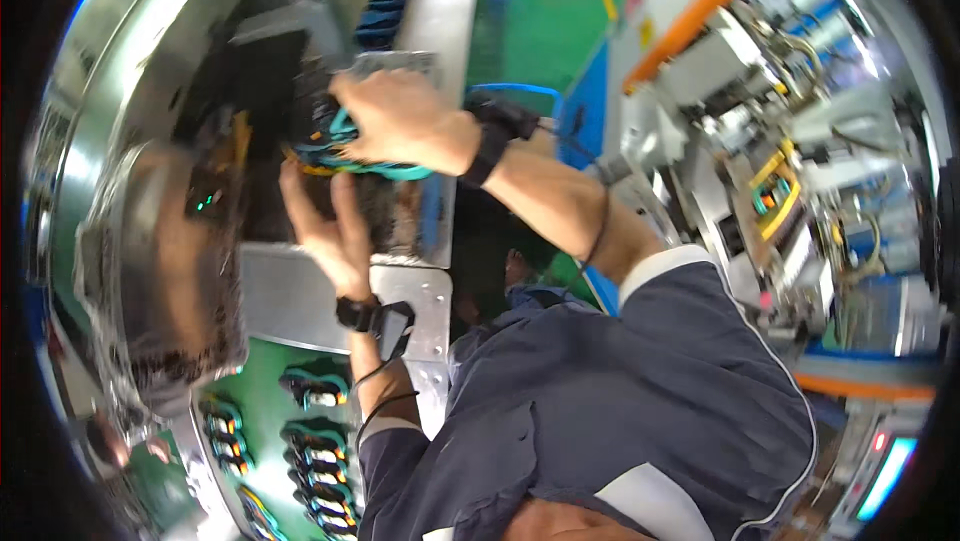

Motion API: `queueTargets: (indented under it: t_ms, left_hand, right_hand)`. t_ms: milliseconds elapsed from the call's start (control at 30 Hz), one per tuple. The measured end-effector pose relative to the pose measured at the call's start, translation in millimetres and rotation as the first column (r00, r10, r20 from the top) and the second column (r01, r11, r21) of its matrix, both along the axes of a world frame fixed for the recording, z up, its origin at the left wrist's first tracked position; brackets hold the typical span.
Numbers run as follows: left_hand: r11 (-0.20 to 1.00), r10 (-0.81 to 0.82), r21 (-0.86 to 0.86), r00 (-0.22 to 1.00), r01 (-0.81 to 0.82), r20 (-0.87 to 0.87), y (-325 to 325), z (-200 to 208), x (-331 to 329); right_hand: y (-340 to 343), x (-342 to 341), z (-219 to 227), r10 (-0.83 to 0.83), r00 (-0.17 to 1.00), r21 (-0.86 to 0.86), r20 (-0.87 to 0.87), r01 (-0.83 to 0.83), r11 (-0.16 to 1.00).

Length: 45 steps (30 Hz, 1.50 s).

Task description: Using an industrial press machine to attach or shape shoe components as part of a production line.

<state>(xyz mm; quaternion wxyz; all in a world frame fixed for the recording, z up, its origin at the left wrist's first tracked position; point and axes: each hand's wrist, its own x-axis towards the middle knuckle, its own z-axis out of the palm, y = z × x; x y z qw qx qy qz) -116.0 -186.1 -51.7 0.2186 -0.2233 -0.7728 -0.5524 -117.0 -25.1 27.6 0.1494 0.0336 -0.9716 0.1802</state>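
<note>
A black shoe with teal edging and small orange marks (385, 167) is held between my hands over a dark work surface. From above, my right hand (405, 123) curls its fingers and thumb round the teal edge. My left hand (330, 231) reaches up from below, its separated fingertips at the shoe's lower edge. Blur and my fingers hide part of the shoe. Each wrist wears a black band with a small device.
A metal machine with a clear plastic-like cover (180, 271) stands to the left. Several similar shoes (325, 461) sit in rows on a green surface (270, 366) at lower left. A metal plate (290, 296) lies near my left forearm. Machinery with an orange bar (700, 16) occupies the right.
</note>
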Motion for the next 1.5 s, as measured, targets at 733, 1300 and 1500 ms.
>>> queueTargets:
  t_ms: [733, 1300, 1500]
  left_hand:
    - [0.130, -0.843, 0.337, -0.075, 0.933, 0.533, 312.6, 20.2, 289.8]
    - [0.068, -0.807, -0.356, 0.262, 0.932, 0.529, 715.3, -121.0, 562.7]
    - [0.057, -0.750, -0.313, 0.248, 0.948, 0.614, 745.6, -146.4, 552.5]
  right_hand:
    - [177.2, 470.0, -23.8, -0.926, 0.353, -0.903, -0.132, 0.343, 0.259]
    - [314.6, 742.3, -54.1, -0.874, -0.486, -0.647, -0.020, 0.672, -0.359]
    - [388.4, 750.4, -61.4, -0.858, -0.510, -0.453, 0.064, 0.751, -0.481]
